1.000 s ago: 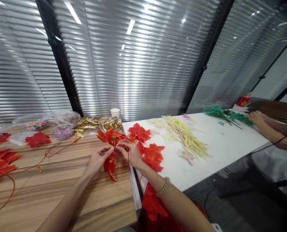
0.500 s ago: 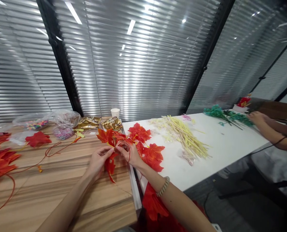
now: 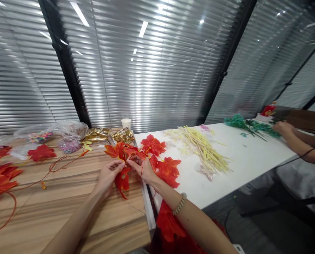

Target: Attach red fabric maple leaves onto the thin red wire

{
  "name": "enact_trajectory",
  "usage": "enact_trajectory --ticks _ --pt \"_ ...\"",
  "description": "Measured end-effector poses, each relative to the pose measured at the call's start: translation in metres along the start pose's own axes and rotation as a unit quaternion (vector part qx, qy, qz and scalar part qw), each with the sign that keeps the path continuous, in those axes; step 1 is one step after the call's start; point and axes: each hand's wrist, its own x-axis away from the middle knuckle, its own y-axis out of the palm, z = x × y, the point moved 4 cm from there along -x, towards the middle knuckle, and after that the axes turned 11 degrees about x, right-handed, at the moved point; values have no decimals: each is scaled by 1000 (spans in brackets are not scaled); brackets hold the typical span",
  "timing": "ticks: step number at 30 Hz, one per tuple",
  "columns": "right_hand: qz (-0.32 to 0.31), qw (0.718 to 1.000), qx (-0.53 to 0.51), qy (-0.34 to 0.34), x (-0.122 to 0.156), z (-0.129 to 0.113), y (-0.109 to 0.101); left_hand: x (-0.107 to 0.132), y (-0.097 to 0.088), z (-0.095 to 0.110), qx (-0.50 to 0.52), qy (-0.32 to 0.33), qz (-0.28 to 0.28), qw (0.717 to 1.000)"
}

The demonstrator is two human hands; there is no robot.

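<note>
Surface: wood surface (image 3: 67, 204) near left, white surface (image 3: 242, 155) right, butted together.
Workpiece: leaf cluster (image 3: 120, 151), red-orange fake maple, near centre at the wood's right edge, between both hands.
Handling: probably light, floppy fabric that creases; best taken at the stem junction, not the blades.
Left: left hand (image 3: 108, 176) fingertips pinch a leaf base.
Right: right hand (image 3: 144, 168) pinches the thin red wire (image 3: 141, 172) at the same spot.
Writing: none legible.

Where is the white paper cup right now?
Head view, left of centre: the paper cup stands at the blinds, just behind the gold foil.
</note>
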Motion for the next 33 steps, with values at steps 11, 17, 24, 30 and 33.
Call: enact_trajectory --ticks 11,17,24,30,33 --pt "-18 1000 16 3 0 3 0 1 2 0 -26 5 -13 1000" --pt "1 1000 17 -26 0 3 1 2 2 -3 0 -8 -14 1000" --pt "13 990 127 -66 1 -7 -2 2 4 -4 4 -11 -22 1000" --pt "40 969 223 -101 2 -10 -6 2 2 -2 -16 -14 -13 1000" --pt "45 957 258 -126 3 -8 -6 -1 0 -2 -24 -14 -7 1000"
